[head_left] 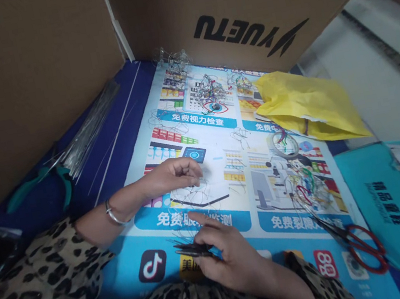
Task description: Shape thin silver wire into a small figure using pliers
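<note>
My right hand [229,252] is wrapped round a pair of small dark pliers [191,249], whose jaws point left, low over the printed sheet [130,280]. Its index finger stretches forward above the tool. Further up and to the left, my left hand [177,174] has its fingers curled in towards the thumb. Whatever lies between those fingertips is too small to make out. Thin bent wire [196,196] loops on the sheet just below the left hand, and more fine wire shows near the plier jaws.
Straight wires [92,132] and green-handled pliers [65,186] lie at left. Red-handled scissors [364,247], a tape roll [283,145], a yellow bag [312,104] and a teal folder [392,208] are at right. Wire tangles [209,91] dot the sheet. Cardboard [175,9] walls the back.
</note>
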Available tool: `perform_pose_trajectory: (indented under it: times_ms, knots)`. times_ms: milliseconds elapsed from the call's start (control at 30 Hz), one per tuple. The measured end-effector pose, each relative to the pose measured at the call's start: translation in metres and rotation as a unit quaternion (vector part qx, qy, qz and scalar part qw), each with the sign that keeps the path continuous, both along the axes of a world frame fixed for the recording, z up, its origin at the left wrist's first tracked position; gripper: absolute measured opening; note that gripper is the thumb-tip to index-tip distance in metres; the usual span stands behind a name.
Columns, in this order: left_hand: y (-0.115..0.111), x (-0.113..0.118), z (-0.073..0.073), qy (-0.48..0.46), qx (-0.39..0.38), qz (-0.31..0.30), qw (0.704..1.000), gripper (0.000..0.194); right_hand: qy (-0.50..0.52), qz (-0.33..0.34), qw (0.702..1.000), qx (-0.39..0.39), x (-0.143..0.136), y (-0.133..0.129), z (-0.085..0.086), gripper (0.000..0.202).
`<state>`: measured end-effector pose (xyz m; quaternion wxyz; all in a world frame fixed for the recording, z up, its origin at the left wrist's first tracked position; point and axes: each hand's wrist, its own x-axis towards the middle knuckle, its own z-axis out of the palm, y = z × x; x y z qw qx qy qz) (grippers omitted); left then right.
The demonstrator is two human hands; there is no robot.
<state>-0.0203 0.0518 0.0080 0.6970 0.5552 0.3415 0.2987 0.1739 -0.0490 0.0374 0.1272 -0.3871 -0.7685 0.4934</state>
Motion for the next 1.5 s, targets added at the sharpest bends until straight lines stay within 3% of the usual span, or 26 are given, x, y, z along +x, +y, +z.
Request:
perform_pose_trajectory:
  times_ms: [1200, 1500]
  knots:
    - [0.000, -0.001, -0.002, -0.028, -0.001, -0.009, 1.000, 0.010, 0.003, 0.007, 1.000, 0.006, 0.001, 0.000, -0.002, 0.011]
    - [0.002, 0.000, -0.004, -0.034, -0.005, -0.010, 0.999, 0.012, 0.003, -0.019, 1.000, 0.012, 0.002, -0.002, 0.009, 0.010]
